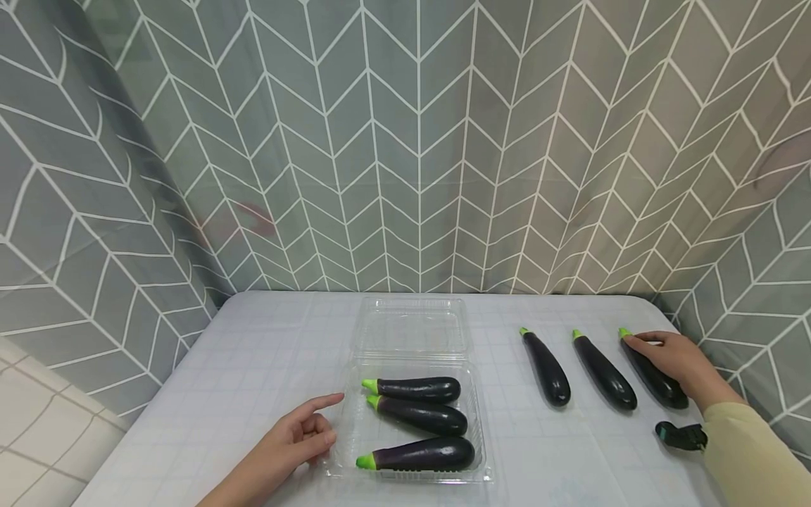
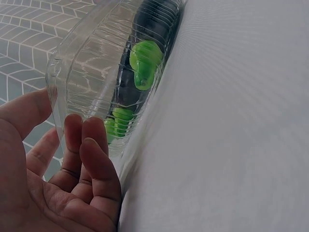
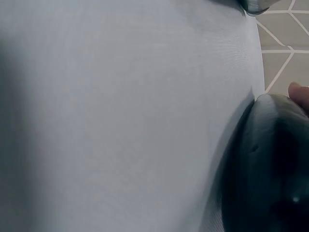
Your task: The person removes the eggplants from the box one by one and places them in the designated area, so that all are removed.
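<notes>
My right hand point(image 1: 671, 359) grips the rightmost eggplant point(image 1: 668, 394) near its green stem end, from above. In the right wrist view that eggplant point(image 3: 265, 179) is large and dark, with one fingertip point(image 3: 300, 94) just showing at its far end. At the left side of a clear plastic clamshell box point(image 1: 481, 451), my left hand point(image 1: 298, 436) rests with loosely bent fingers against the edge. The left wrist view has its fingertips point(image 2: 94, 130) touching the ribbed wall of the box point(image 2: 82, 87). Inside lie three eggplants, including the front one point(image 1: 431, 454).
Two more eggplants, a left one point(image 1: 548, 370) and a middle one point(image 1: 605, 373), lie on the white-covered table point(image 1: 253, 352). The box's lid point(image 1: 412, 327) is folded back. A black wrist device point(image 1: 681, 436) sits by the right sleeve. A patterned curtain point(image 1: 418, 141) hangs behind.
</notes>
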`<state>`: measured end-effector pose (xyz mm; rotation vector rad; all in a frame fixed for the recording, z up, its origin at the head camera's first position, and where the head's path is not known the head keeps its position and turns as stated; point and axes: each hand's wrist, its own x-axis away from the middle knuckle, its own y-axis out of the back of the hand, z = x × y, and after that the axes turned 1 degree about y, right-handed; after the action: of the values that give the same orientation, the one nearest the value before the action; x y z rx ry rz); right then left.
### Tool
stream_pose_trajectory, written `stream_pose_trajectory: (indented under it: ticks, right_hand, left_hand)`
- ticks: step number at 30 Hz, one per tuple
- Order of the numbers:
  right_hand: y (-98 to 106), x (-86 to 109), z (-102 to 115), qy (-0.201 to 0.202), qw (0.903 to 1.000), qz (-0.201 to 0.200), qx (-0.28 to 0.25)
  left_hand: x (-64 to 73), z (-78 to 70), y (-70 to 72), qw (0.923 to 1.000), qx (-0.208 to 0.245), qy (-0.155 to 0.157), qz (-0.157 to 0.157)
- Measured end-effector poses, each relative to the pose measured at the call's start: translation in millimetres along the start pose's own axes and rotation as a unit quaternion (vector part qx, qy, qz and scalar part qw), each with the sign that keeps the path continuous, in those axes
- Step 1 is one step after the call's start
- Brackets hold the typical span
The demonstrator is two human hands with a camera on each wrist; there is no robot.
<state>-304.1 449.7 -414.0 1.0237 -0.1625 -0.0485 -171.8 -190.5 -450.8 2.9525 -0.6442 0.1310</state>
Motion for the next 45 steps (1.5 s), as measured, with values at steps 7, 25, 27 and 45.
stream_pose_trajectory:
  ticks: [7, 25, 27, 45]
  right_hand:
    - [3, 2.8, -1, -0.028, 0.9995, 0.012, -0.01]
    - [7, 5.5, -6, -0.028, 0.9992, 0.023, -0.017]
    - [6, 5.6, -7, -0.028, 0.9992, 0.022, -0.019]
    - [19, 27.2, 11, 0.036, 0.9953, -0.09, 0.003]
  left_hand:
    - [0.4, -0.9, -0.3, 1.0, -0.006, 0.004, 0.0]
    - [1.3, -2.5, -1.2, 0.9996, -0.003, 0.025, -0.01]
    - [1.2, -2.4, -0.8, 0.9996, 0.0, 0.026, -0.01]
    - [1.0, -1.6, 0.6, 0.9999, -0.002, 0.016, -0.005]
